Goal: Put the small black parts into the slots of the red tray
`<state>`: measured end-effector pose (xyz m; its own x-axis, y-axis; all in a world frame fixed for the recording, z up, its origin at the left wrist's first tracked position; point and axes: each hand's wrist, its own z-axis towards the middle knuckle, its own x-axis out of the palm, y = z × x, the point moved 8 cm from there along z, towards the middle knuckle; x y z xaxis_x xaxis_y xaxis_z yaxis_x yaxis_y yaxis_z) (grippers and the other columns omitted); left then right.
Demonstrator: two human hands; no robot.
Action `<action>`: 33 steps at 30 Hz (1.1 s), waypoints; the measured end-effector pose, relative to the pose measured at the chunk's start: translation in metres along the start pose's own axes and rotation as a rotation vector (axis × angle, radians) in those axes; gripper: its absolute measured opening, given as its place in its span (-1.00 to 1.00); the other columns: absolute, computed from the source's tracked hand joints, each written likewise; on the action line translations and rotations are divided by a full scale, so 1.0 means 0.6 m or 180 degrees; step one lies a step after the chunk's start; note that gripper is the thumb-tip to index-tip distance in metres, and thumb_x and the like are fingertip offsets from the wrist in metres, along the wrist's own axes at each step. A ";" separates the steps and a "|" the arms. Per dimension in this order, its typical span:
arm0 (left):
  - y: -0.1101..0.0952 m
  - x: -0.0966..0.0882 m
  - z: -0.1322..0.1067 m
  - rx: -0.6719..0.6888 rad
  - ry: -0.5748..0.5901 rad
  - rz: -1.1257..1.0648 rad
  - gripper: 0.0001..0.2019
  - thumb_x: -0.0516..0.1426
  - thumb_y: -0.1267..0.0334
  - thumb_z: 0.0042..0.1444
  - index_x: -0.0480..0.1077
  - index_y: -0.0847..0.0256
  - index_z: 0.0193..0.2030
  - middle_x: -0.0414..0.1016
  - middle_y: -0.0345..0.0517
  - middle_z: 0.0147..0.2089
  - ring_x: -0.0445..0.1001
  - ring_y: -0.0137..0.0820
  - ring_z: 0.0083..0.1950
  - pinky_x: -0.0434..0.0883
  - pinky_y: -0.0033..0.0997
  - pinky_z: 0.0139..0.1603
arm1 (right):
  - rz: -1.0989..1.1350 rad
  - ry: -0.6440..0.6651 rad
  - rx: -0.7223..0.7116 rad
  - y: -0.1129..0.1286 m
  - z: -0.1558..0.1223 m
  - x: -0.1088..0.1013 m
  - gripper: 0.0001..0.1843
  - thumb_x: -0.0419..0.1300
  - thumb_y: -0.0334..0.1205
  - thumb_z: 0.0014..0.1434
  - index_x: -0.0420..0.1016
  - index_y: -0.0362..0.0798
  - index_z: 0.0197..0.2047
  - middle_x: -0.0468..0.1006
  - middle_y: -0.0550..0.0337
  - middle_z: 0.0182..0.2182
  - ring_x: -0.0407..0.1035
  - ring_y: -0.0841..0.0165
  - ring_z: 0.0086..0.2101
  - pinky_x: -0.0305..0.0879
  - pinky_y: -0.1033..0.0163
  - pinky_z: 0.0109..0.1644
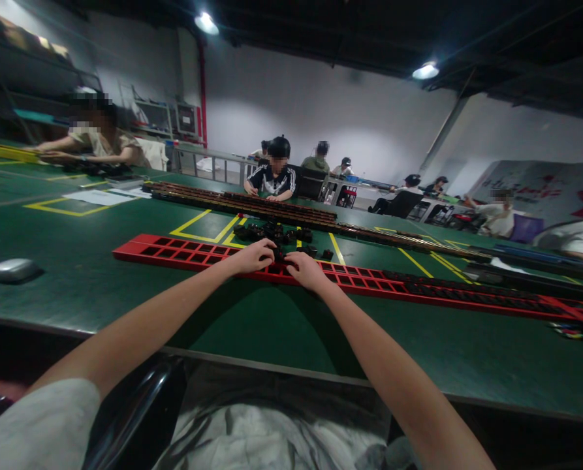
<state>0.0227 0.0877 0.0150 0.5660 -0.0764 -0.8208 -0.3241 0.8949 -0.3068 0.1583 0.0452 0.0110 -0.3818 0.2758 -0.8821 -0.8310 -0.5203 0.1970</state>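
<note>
A long red frame (pixel 129 249) with two rows of square openings lies across the green table in front of me. Over its middle, my left hand (pixel 254 256) and my right hand (pixel 305 269) face each other with curled fingers. Between the fingertips is a small black part (pixel 279 254); its details are blurred and partly covered by the fingers. Just beyond my hands lies a loose heap of similar black parts (pixel 252 232). On the right, the frame's openings are filled with black pieces (pixel 448 288), while those on the left show bare.
Long dark strips (pixel 252 205) run across the table behind the heap. A grey computer mouse (pixel 13 269) sits at the left, and white papers (pixel 108 196) lie farther back. Colored wires (pixel 570 331) are near the right end. A co-worker (pixel 274 176) sits opposite, another (pixel 100 137) at left.
</note>
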 end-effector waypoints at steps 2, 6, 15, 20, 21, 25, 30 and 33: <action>0.001 0.000 0.000 -0.0006 -0.0003 -0.0003 -0.77 0.07 0.23 0.23 0.55 0.21 -0.27 0.33 0.04 0.14 0.40 -0.22 0.20 0.34 -0.15 0.33 | -0.0008 -0.0003 -0.0004 0.000 0.000 0.000 -0.68 0.16 -0.36 0.26 0.58 -0.14 0.05 0.57 -0.06 0.05 0.40 0.20 0.09 0.28 0.01 0.26; 0.002 0.000 0.000 -0.0018 -0.0017 -0.0010 -0.77 0.07 0.23 0.23 0.56 0.20 -0.27 0.34 0.03 0.14 0.41 -0.22 0.19 0.34 -0.16 0.33 | -0.0023 -0.0003 0.0032 -0.001 0.000 0.000 -0.67 0.16 -0.35 0.26 0.57 -0.13 0.06 0.56 -0.07 0.05 0.40 0.19 0.09 0.29 0.01 0.25; 0.000 -0.004 -0.001 -0.0039 -0.0041 -0.0021 -0.75 0.08 0.20 0.24 0.58 0.20 -0.27 0.36 0.02 0.12 0.43 -0.24 0.14 0.36 -0.17 0.29 | -0.0014 0.0000 0.0039 0.004 0.000 -0.003 -0.67 0.15 -0.36 0.26 0.58 -0.11 0.06 0.57 -0.04 0.05 0.40 0.18 0.10 0.29 -0.01 0.26; -0.002 -0.006 -0.002 -0.0056 -0.0016 0.0003 -0.73 0.07 0.18 0.25 0.59 0.20 -0.27 0.36 0.02 0.13 0.43 -0.24 0.15 0.36 -0.19 0.30 | -0.0018 0.0047 0.0051 0.006 0.000 -0.004 -0.67 0.14 -0.36 0.26 0.57 -0.14 0.06 0.56 -0.06 0.06 0.40 0.17 0.10 0.29 0.00 0.25; -0.003 -0.006 -0.001 -0.0057 -0.0008 0.0008 -0.73 0.07 0.18 0.25 0.59 0.20 -0.27 0.36 0.03 0.14 0.43 -0.24 0.15 0.35 -0.19 0.30 | -0.0009 0.0046 0.0048 0.007 0.000 -0.004 -0.67 0.14 -0.36 0.26 0.57 -0.15 0.06 0.56 -0.07 0.06 0.40 0.17 0.10 0.29 0.00 0.26; -0.004 -0.005 -0.001 -0.0047 0.0043 0.0021 -0.73 0.08 0.18 0.25 0.60 0.20 -0.27 0.39 0.05 0.11 0.43 -0.22 0.14 0.35 -0.16 0.29 | 0.0004 0.0021 0.0041 0.006 0.000 -0.004 -0.67 0.15 -0.37 0.25 0.58 -0.13 0.06 0.56 -0.06 0.06 0.40 0.18 0.11 0.28 0.00 0.26; -0.003 -0.004 0.000 -0.0057 0.0068 0.0038 -0.73 0.08 0.18 0.25 0.60 0.19 -0.26 0.43 0.02 0.10 0.45 -0.24 0.12 0.36 -0.19 0.29 | -0.0006 0.0008 0.0037 0.005 -0.001 -0.003 -0.67 0.15 -0.36 0.25 0.58 -0.12 0.06 0.56 -0.06 0.06 0.41 0.19 0.10 0.29 0.02 0.26; -0.003 -0.005 0.000 -0.0074 0.0080 0.0059 -0.74 0.09 0.18 0.23 0.60 0.18 -0.25 0.43 0.03 0.12 0.46 -0.23 0.13 0.36 -0.18 0.29 | 0.0004 -0.0011 0.0032 0.004 -0.001 -0.004 -0.67 0.15 -0.36 0.26 0.58 -0.11 0.05 0.56 -0.04 0.06 0.41 0.19 0.10 0.29 0.02 0.26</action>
<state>0.0216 0.0861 0.0177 0.5406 -0.0714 -0.8383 -0.3519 0.8858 -0.3024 0.1573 0.0425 0.0131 -0.3843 0.2780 -0.8804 -0.8345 -0.5125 0.2024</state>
